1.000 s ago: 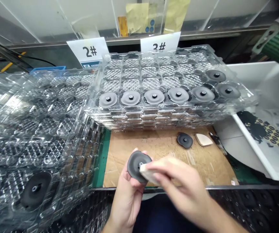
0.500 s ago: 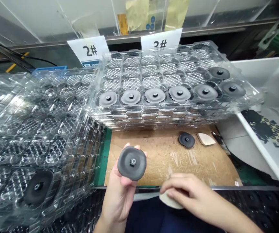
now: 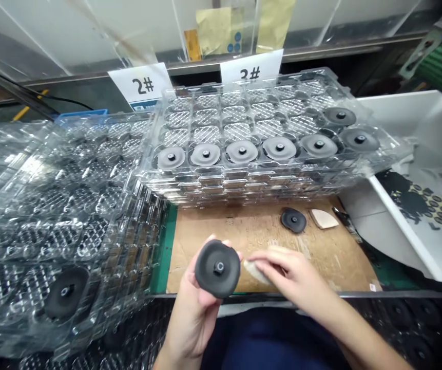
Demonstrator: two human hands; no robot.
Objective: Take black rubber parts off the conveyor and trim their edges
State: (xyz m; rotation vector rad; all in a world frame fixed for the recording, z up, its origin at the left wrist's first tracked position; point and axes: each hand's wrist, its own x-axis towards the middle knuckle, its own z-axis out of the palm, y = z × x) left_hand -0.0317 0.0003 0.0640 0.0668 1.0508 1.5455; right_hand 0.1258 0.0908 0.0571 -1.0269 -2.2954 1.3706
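Note:
My left hand [image 3: 193,313] grips a dark grey rubber disc [image 3: 217,267] with a small metal stud at its centre, face up toward me. My right hand [image 3: 290,277] is closed on a small beige pad [image 3: 254,271], held just right of the disc's edge. A second dark disc [image 3: 293,220] and another beige wedge-shaped pad [image 3: 323,218] lie on the brown cardboard mat [image 3: 244,241]. Behind the mat a stack of clear plastic trays [image 3: 267,174] carries several grey discs in its front row and right end.
More clear trays [image 3: 51,216] are piled at the left, one holding a black disc [image 3: 65,291]. Signs marked 2# [image 3: 140,85] and 3# [image 3: 250,69] stand at the back. A white bin [image 3: 428,205] with small black rings sits at the right.
My right hand with the beige pad dropped away below the table edge, then came back up beside the disc. My left hand turned the disc face up and shifted it slightly.

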